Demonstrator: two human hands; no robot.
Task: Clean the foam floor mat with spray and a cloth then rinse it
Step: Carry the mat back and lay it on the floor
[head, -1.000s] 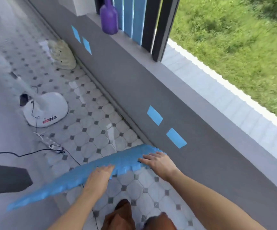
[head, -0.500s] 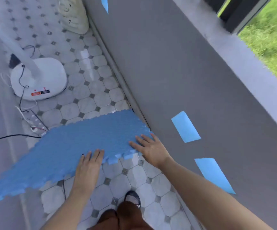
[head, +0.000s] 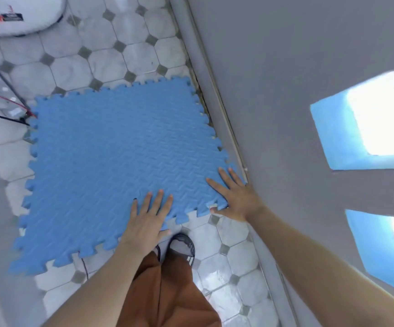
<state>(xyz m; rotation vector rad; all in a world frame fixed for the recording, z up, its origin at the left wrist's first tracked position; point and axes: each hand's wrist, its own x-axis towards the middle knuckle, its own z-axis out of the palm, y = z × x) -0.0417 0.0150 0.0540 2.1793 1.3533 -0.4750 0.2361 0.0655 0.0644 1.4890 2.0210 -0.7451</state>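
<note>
Lying flat now on the tiled floor (head: 129, 55), the blue foam mat (head: 111, 156) has come down from the tilted, lifted pose it had half a second ago; its right edge sits just beside the grey wall (head: 273, 67). The white fan base (head: 21, 15), earlier in full view, is now cut off at the top-left corner. Both hands have shifted from gripping the near edge to pressing: the left hand (head: 147, 223) and right hand (head: 236, 197) lie open, fingers spread, palms down on the mat's near edge and corner.
</note>
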